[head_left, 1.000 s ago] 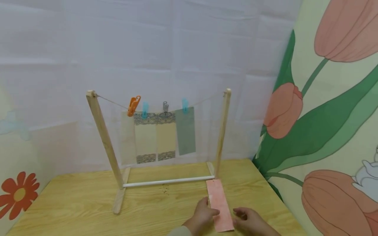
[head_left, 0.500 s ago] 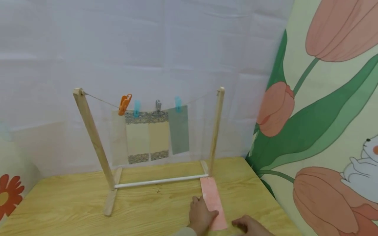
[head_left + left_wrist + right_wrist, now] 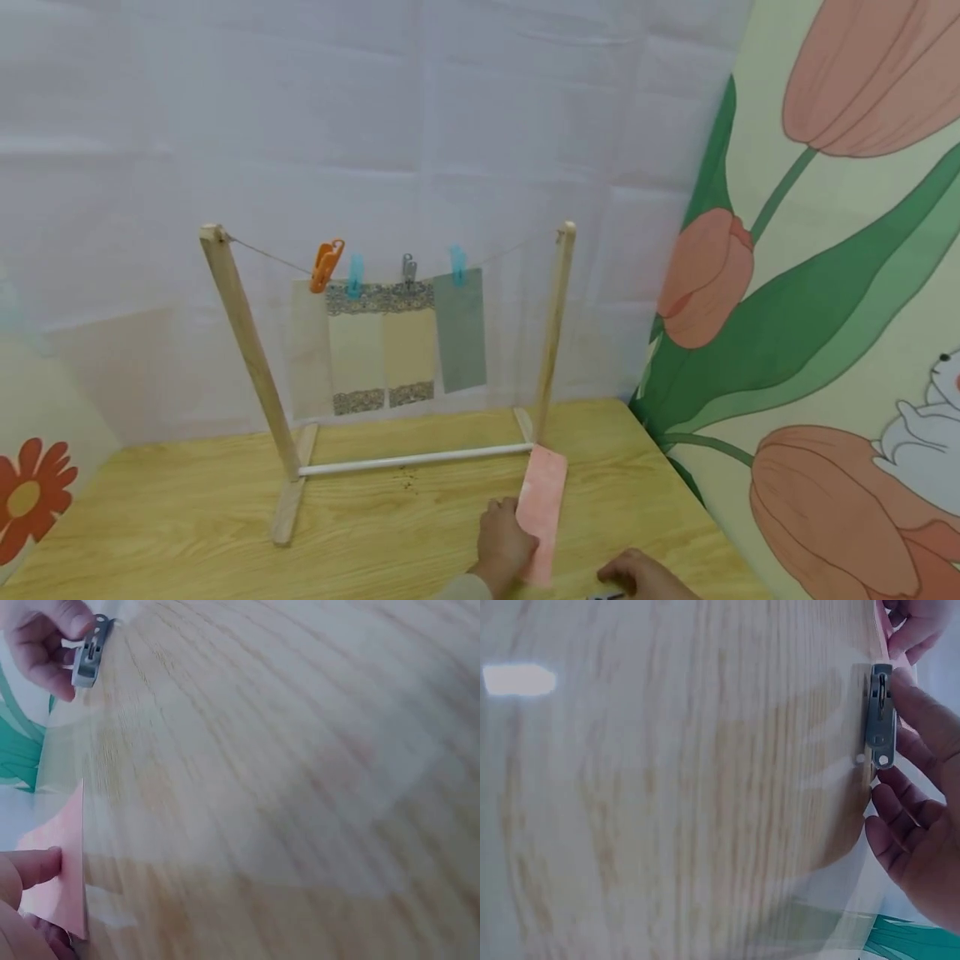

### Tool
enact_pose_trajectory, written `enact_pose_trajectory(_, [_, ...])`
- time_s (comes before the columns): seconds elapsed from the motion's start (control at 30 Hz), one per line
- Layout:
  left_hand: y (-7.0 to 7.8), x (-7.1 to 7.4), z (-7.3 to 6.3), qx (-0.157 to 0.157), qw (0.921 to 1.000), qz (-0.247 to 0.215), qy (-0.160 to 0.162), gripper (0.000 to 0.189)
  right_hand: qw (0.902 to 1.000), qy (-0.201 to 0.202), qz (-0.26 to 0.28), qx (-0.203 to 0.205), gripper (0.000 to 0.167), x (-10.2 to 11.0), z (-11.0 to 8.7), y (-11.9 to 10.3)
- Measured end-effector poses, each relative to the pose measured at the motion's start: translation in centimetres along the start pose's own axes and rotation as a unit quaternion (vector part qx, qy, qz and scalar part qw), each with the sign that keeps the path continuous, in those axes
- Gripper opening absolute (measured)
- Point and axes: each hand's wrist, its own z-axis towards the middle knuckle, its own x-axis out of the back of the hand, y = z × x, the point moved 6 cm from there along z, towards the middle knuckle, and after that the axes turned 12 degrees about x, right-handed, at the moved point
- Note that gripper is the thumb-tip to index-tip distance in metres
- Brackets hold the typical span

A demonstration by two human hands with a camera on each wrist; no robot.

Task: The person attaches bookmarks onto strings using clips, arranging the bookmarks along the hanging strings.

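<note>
My left hand (image 3: 502, 540) pinches a pink paper strip (image 3: 546, 493) by its left edge, thumb on the front and fingers behind. The strip stands tilted near the right foot of a wooden rack, a small hole near its top edge. To the right, low in the head view, my right hand (image 3: 647, 575) holds a grey clothespin (image 3: 881, 712) between thumb and fingers, close over the table. In the head view only a sliver of that clothespin shows at the bottom edge. The left wrist view also catches the clothespin (image 3: 90, 656), beyond the pink strip.
The wooden rack (image 3: 251, 354) carries a string with several hanging papers, a green-grey card (image 3: 461, 333) at their right end. An orange clothespin (image 3: 327, 267), two blue ones and a grey one clip them. A white rod (image 3: 412, 459) joins the rack's feet on the wood-grain table (image 3: 187, 517).
The pink strip has turned, its top now leaning right instead of left. My right hand has drawn slightly down, and a grey clothespin has come into view in it.
</note>
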Motion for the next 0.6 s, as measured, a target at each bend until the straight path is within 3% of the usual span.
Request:
enact_pose_trajectory(0.1, [-0.3,0.4,0.0,-0.007,0.999,-0.043,-0.013,0.05,0.9993,-0.003,-0.03,0.02,0.036,0.1,-0.2,0.4])
enact_pose_trajectory(0.3, [-0.7,0.8,0.3,0.0,0.9923,-0.11,-0.057,0.042,0.9998,-0.005,0.019,-0.001,0.026,0.3,-0.4,0.0])
enact_pose_trajectory(0.43, [-1.0,1.4,0.6,0.002,0.9859,-0.154,-0.066,0.04,0.9993,0.01,0.017,-0.032,0.025,0.9,-0.6,-3.2])
enact_pose_trajectory(0.6, [-1.2,2.3,1.0,0.01,0.9725,-0.22,-0.077,0.039,0.9936,0.068,0.03,-0.085,0.029,2.2,-0.9,-7.6])
